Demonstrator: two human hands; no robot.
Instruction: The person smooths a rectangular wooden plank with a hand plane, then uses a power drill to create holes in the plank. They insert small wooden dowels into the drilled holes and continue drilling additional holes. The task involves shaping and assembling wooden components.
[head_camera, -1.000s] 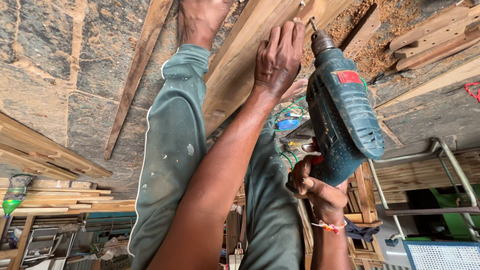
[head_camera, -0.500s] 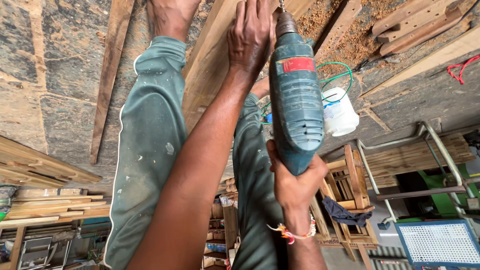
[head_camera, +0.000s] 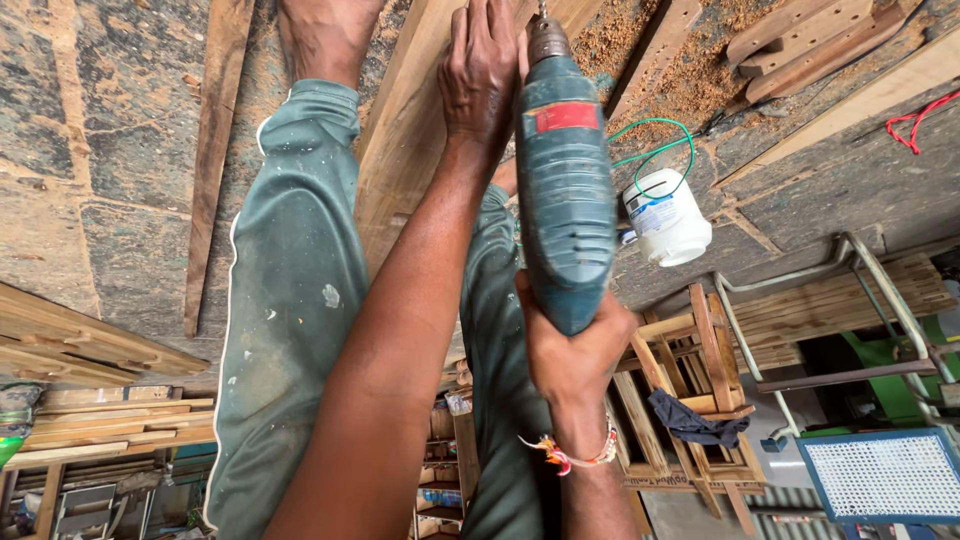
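Teal-green power drill (head_camera: 565, 190), scuffed and dusty, upright in the centre of the frame, bit tip meeting a long wooden plank (head_camera: 400, 150) at the top edge. Gripped from below by the right hand (head_camera: 575, 350), fingers closed tight round the handle, wrist straight, with a beaded bracelet (head_camera: 570, 455) just under it. Pressed down on the plank right beside the chuck by the left hand (head_camera: 482, 70), palm flat, fingers wrapped over the wood, arm stretched long from the lower left to the top centre.

Likely best done with the drill kept square to the wood, pushed in line with the forearm, and with those left fingers held clear of the bit, which sits very close.

Further out: a bare foot (head_camera: 320, 35) planted at upper left, above a paint-flecked green trouser leg (head_camera: 290, 300). Sawdust (head_camera: 690, 80) scattered at upper right. White plastic tub (head_camera: 667, 215) and a looped green wire (head_camera: 660, 135) just right of the drill. Stacked wooden stools (head_camera: 700, 380) at lower right.
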